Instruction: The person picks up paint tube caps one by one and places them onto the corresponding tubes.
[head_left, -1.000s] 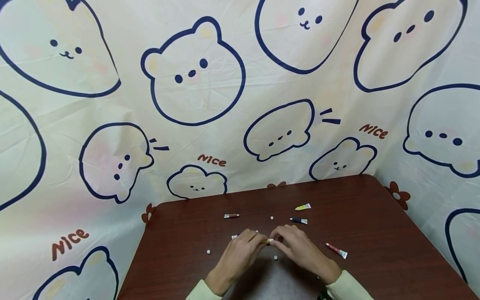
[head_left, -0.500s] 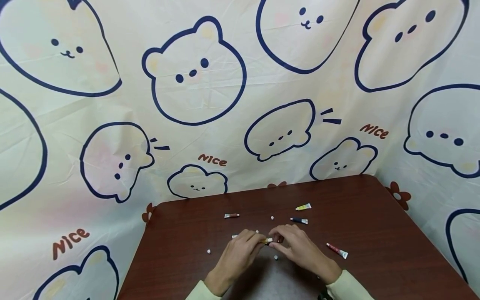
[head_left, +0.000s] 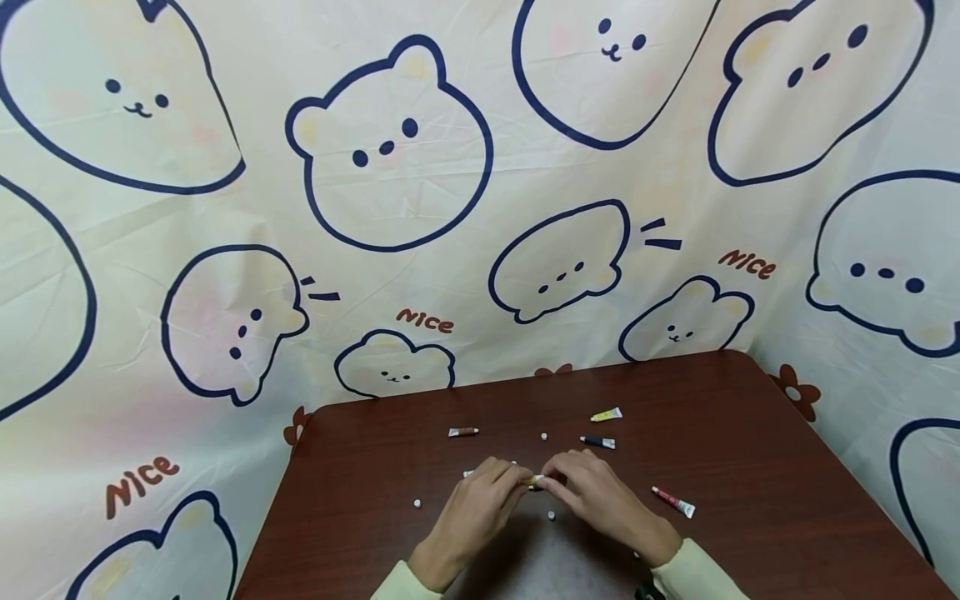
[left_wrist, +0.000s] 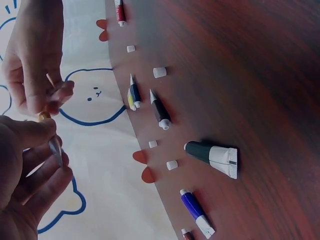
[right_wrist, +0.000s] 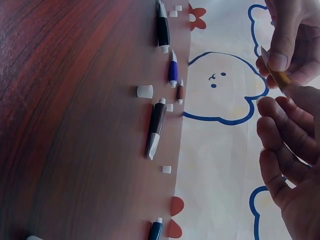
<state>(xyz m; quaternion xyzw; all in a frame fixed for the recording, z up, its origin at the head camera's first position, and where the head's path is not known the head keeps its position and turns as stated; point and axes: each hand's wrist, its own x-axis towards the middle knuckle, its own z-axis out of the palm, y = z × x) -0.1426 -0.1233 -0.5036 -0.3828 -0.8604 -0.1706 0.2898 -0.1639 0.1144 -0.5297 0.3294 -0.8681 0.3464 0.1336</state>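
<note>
Between my two hands, above the table, is a small ochre-yellow paint tube (right_wrist: pixel 279 77) with a silvery crimped end (left_wrist: pixel 55 150). My left hand (head_left: pixel 480 508) holds the tube's body between thumb and fingers. At the tube's other end, the thumb and fingertips of my right hand (head_left: pixel 603 496) pinch the white cap end (head_left: pixel 538 480). Those fingertips largely hide the cap in both wrist views. Below the hands lie a dark green paint tube (left_wrist: pixel 210 157), a purple one (left_wrist: pixel 196 210) and a blackish one (left_wrist: pixel 160 112).
Further back on the brown table (head_left: pixel 750 450) lie a brown tube (head_left: pixel 462 432), a yellow tube (head_left: pixel 606 414) and a dark blue tube (head_left: pixel 597 442). A red tube (head_left: pixel 673 502) lies to the right. Several loose white caps, one at left (head_left: pixel 417 503), are scattered about. A printed cloth (head_left: pixel 390 292) hangs behind.
Half a second ago the right fingertips were slightly off the tube's white end; now they are back against it. The left hand has stayed in place.
</note>
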